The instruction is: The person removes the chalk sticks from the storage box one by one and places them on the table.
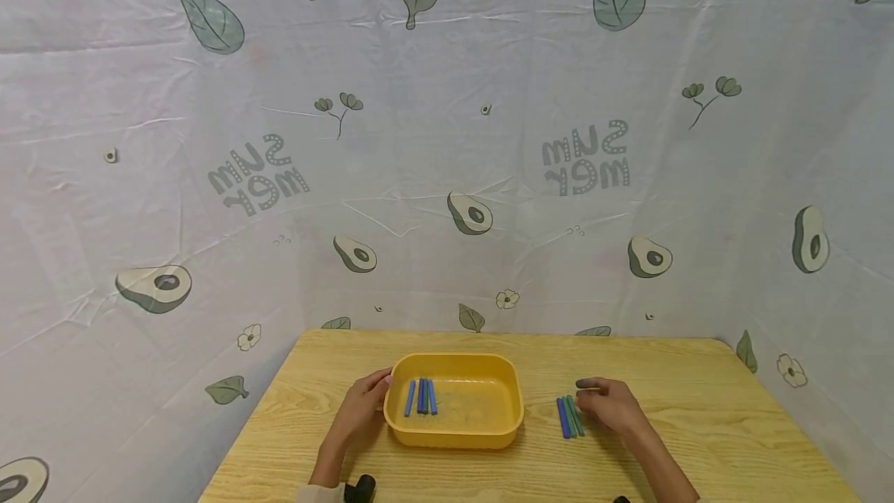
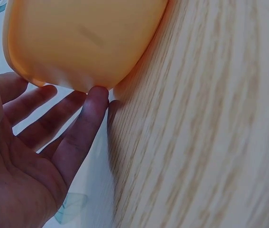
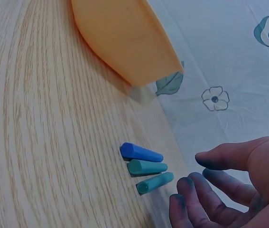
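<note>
A yellow plastic tray (image 1: 482, 439) stands on the table with several pastel sticks (image 1: 422, 396) near its left end, mostly blue and one darker. At that end my left hand (image 1: 363, 407) touches the outer wall with extended fingertips (image 2: 97, 95). To the right of the tray lie a blue pastel stick (image 3: 143, 152) and two green pastel sticks (image 3: 148, 167), side by side. Just right of these, my right hand (image 1: 611, 404) hovers with loosely bent fingers and nothing between them. Blue-green smudges mark its fingertips (image 3: 209, 175).
The wooden table (image 1: 698, 394) reaches to a pale curtain (image 1: 433, 278) printed with leaves and avocados, which hangs behind and along the sides. Faint coloured marks show on the tray floor. A dark wrist strap (image 1: 360, 487) is near the front edge.
</note>
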`<action>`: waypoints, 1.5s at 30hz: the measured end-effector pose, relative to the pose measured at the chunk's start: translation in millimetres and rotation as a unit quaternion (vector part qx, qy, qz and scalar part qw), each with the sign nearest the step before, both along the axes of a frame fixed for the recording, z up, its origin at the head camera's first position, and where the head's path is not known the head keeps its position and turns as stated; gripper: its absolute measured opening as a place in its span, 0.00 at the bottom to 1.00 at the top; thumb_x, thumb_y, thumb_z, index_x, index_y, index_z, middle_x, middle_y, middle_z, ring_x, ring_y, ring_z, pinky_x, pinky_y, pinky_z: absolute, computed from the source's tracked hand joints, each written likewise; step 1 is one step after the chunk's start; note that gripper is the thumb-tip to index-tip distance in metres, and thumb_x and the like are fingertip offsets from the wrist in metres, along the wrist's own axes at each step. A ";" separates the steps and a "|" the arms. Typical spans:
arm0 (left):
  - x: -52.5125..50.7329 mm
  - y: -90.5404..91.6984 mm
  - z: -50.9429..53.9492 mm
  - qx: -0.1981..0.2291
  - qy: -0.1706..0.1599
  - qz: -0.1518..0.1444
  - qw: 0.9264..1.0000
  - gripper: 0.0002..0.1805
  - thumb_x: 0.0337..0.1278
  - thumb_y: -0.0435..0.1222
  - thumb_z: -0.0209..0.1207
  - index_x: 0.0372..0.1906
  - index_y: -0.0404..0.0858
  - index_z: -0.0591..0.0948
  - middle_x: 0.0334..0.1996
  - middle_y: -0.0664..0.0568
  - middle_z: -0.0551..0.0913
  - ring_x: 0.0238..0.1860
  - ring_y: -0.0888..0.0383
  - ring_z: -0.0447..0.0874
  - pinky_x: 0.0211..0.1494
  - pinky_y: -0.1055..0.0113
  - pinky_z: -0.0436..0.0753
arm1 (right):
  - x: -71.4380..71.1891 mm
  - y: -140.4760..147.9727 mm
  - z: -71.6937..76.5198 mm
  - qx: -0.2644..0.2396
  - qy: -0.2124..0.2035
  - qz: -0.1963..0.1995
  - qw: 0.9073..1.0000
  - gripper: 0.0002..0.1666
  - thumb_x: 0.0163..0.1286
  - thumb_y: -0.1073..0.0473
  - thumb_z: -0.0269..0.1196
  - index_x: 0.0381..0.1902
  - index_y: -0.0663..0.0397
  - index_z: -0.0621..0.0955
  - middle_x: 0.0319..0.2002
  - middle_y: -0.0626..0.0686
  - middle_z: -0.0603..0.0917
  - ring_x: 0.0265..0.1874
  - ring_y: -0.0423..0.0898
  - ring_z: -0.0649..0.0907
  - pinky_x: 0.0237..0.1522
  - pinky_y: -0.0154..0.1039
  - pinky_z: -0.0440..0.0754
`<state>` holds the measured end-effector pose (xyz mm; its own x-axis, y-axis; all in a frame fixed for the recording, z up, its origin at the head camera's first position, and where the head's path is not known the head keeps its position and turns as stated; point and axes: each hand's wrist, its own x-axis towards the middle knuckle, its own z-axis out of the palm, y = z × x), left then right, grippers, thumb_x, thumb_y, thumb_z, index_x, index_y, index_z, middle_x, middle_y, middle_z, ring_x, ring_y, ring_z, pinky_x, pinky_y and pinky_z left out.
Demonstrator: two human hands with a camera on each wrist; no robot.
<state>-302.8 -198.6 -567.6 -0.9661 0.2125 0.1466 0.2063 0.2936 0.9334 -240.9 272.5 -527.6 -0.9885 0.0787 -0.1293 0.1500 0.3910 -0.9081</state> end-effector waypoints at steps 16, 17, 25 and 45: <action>-1.7 -0.9 -2.6 -0.001 -0.003 -0.004 1.000 0.27 0.86 0.45 0.51 0.76 0.32 0.76 0.68 0.33 0.83 0.59 0.41 0.90 0.58 0.54 0.90 | -2.9 -11.0 5.4 -0.033 0.001 0.010 0.999 0.29 0.80 0.62 0.63 0.72 0.75 0.74 0.64 0.74 0.82 0.58 0.63 0.88 0.54 0.54 0.90; -2.2 -1.1 -2.9 -0.003 -0.004 -0.004 1.000 0.27 0.87 0.45 0.51 0.76 0.33 0.76 0.68 0.33 0.82 0.60 0.41 0.90 0.58 0.55 0.90 | -2.8 -11.5 5.7 -0.032 0.000 0.010 0.999 0.29 0.80 0.62 0.63 0.72 0.75 0.74 0.64 0.74 0.82 0.58 0.63 0.87 0.54 0.54 0.90; -3.7 -3.0 -4.1 0.005 -0.015 -0.011 1.000 0.28 0.87 0.47 0.51 0.77 0.34 0.75 0.69 0.33 0.82 0.59 0.42 0.90 0.56 0.58 0.91 | -3.1 -19.2 10.0 -0.025 0.001 0.018 1.000 0.30 0.80 0.60 0.62 0.72 0.73 0.75 0.64 0.73 0.82 0.60 0.64 0.87 0.57 0.58 0.88; -3.1 -2.9 -5.7 -0.018 -0.002 -0.002 1.000 0.27 0.86 0.45 0.52 0.76 0.34 0.77 0.69 0.36 0.82 0.61 0.43 0.89 0.62 0.53 0.89 | -12.6 -57.5 25.6 -0.040 0.043 0.041 0.997 0.25 0.78 0.63 0.64 0.67 0.73 0.78 0.58 0.71 0.86 0.53 0.61 0.89 0.55 0.55 0.90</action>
<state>-306.0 -201.4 -573.3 -0.9657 0.2216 0.1352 0.2041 0.3260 0.9231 -253.5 215.0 -502.0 -0.9988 -0.0106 -0.0470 0.0409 0.3253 -0.9447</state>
